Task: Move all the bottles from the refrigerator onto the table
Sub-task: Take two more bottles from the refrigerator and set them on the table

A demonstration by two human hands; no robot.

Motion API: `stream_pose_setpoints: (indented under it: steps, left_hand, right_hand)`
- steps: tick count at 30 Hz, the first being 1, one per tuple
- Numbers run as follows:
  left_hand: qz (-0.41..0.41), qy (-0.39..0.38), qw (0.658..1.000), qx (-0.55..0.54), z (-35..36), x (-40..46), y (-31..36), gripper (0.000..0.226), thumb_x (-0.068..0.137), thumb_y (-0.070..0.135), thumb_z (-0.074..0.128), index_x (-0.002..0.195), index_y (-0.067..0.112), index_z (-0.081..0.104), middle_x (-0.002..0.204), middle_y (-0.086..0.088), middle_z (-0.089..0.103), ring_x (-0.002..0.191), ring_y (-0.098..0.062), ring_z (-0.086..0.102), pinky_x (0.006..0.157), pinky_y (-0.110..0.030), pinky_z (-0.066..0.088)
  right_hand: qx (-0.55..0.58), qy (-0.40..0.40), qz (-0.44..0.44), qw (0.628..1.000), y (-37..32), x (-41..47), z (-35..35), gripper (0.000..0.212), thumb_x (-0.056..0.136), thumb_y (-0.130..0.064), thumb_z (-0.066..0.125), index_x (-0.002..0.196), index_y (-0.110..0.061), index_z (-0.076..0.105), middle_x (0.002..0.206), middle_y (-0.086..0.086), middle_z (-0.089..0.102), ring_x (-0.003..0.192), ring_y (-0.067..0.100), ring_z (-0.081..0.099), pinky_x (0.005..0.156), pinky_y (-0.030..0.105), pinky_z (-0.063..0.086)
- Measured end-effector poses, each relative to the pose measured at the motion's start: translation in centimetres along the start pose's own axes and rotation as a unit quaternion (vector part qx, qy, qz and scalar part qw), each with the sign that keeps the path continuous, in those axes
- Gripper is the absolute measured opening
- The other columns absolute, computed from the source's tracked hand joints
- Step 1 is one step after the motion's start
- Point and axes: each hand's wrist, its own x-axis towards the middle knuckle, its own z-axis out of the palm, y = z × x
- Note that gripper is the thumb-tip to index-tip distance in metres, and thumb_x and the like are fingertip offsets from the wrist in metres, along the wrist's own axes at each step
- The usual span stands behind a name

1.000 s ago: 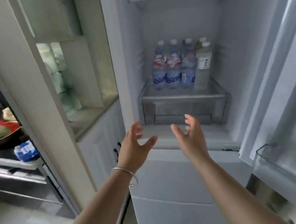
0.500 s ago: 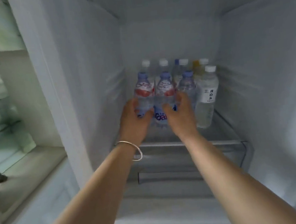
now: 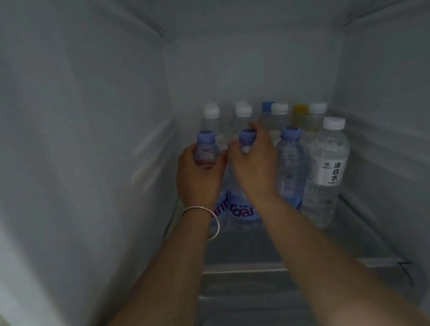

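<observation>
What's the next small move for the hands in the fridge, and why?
Probably close the right hand fully round the neck of the middle blue-capped bottle, then lift both out. The left hand already wraps the left blue-capped bottle, while the right looks blurred, fingers only curling over the cap.

silver bangle (image 3: 206,220), glass shelf (image 3: 293,266)

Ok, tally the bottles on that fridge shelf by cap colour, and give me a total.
White caps: 6, e.g. the front right bottle
Blue caps: 4, e.g. the front bottle beside it
Yellow caps: 1
Total: 11 bottles, as far as the blur lets me tell; the back row is partly hidden. Left hand and right hand each grip a blue-capped one.
</observation>
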Motion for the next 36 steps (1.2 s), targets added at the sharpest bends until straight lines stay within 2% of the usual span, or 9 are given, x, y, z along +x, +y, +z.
stream_pose_setpoints:
  steps: [3,9,14,20,24,27,29,31,36]
  left_hand:
    - [0.01,0.016,1.0,-0.025,0.0,-0.6,-0.1,0.033,0.072,0.042,0.074,0.098,0.028,0.059,0.091,0.01,0.061,0.079,-0.005,0.058,0.063,-0.003,0.037]
    - [-0.004,0.015,0.996,-0.084,-0.9,-1.5,-0.6,0.053,0.06,0.054,0.075,0.103,0.029,0.059,0.094,0.013,0.069,0.088,-0.004,0.065,0.079,-0.02,0.05]
    - [0.013,0.012,0.996,-0.086,-1.2,-1.7,-0.8,0.044,0.067,0.039,0.078,0.103,0.025,0.057,0.089,0.016,0.066,0.08,0.002,0.062,0.076,-0.016,0.049]
    - [0.023,0.065,0.994,-0.087,-2.0,-3.4,0.5,0.03,0.074,0.028,0.076,0.093,0.033,0.054,0.085,0.017,0.063,0.072,0.016,0.058,0.069,-0.003,0.045]
    - [0.037,0.078,0.992,-0.096,-3.8,-6.5,2.6,0.037,0.073,0.02,0.076,0.09,0.041,0.05,0.087,0.019,0.061,0.08,0.001,0.06,0.077,-0.011,0.046]
    - [0.051,0.045,0.989,-0.133,-5.9,-9.6,4.9,0.036,0.073,0.021,0.076,0.094,0.039,0.054,0.09,0.021,0.063,0.078,0.005,0.061,0.075,-0.008,0.048]
    - [0.065,0.011,0.986,-0.153,-7.6,-12.2,6.2,0.034,0.069,0.03,0.075,0.098,0.031,0.058,0.09,0.015,0.068,0.081,0.003,0.064,0.074,-0.013,0.05]
    - [0.075,-0.023,0.985,-0.151,-9.8,-15.2,7.3,0.033,0.063,0.039,0.07,0.093,0.028,0.06,0.081,0.012,0.07,0.074,0.003,0.065,0.067,-0.014,0.049]
    - [0.061,-0.13,0.977,-0.158,-15.4,-24.1,8.4,0.02,0.07,0.028,0.074,0.08,0.031,0.056,0.07,0.011,0.068,0.061,0.004,0.061,0.062,-0.01,0.046]
  right_hand:
    - [0.0,0.021,-0.017,1.0,0.4,-0.4,-0.2,0.049,0.083,-0.018,0.062,0.129,-0.007,0.047,0.121,0.011,0.06,0.11,0.022,0.057,0.09,0.023,0.042]
    - [0.008,0.015,-0.048,0.999,0.6,-1.2,-1.1,0.033,0.076,-0.025,0.066,0.102,-0.007,0.06,0.098,0.009,0.068,0.09,0.022,0.064,0.079,0.032,0.051]
    - [0.02,-0.043,-0.005,0.999,0.6,-1.0,-1.9,0.025,0.078,-0.024,0.067,0.096,-0.01,0.057,0.093,0.003,0.064,0.084,0.013,0.058,0.067,0.017,0.037]
    - [0.059,-0.029,-0.043,0.997,-0.7,-3.5,-2.0,0.037,0.077,-0.04,0.061,0.102,-0.013,0.057,0.101,0.002,0.065,0.094,0.017,0.061,0.081,0.029,0.049]
    - [0.087,0.02,-0.045,0.995,-2.6,-5.2,-5.0,0.042,0.077,-0.04,0.059,0.105,-0.009,0.061,0.103,0.001,0.068,0.096,0.009,0.062,0.086,0.023,0.049]
    - [0.054,0.024,-0.058,0.997,-5.5,-7.6,-8.5,0.023,0.078,-0.033,0.065,0.095,-0.018,0.061,0.09,-0.007,0.066,0.078,-0.002,0.06,0.072,0.003,0.043]
    - [0.007,0.031,-0.054,0.998,-7.1,-10.1,-10.8,0.017,0.078,-0.034,0.065,0.087,-0.021,0.06,0.081,-0.009,0.066,0.07,-0.002,0.06,0.066,0.009,0.045]
    - [-0.022,0.056,-0.023,0.998,-8.3,-13.4,-12.8,0.027,0.072,-0.042,0.06,0.082,-0.017,0.063,0.076,-0.002,0.07,0.073,0.014,0.066,0.066,0.027,0.049]
    - [-0.124,0.137,0.054,0.981,-11.1,-23.5,-18.6,0.025,0.079,-0.035,0.064,0.086,-0.01,0.066,0.085,0.011,0.072,0.087,0.032,0.063,0.068,0.027,0.039]
